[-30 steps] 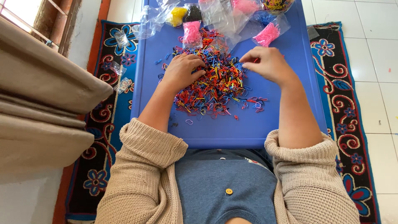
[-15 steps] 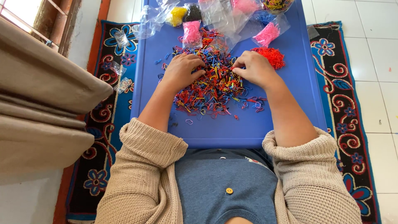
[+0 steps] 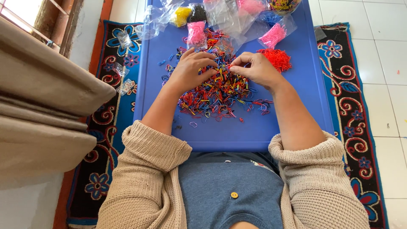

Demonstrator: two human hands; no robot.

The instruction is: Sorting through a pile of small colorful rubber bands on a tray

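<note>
blue tray (image 3: 296,123) is filling mid-frame; left hand (image 3: 193,70) is lying spread on the mixed band pile (image 3: 220,91), right hand (image 3: 254,68) is pinching a band. red heap (image 3: 277,59) upper right is sorted, most remaining mixed.

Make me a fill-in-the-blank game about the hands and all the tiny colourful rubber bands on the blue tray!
1. Both hands, the left hand and the right hand, rest on a mixed pile of small multicoloured rubber bands lying on a flat plastic tray coloured ____.
2. Beside the right hand sits a separate heap of bands that are all ____.
3. The clear plastic bag beyond the left hand holds bands coloured ____.

Missing words: blue; red; pink
</note>
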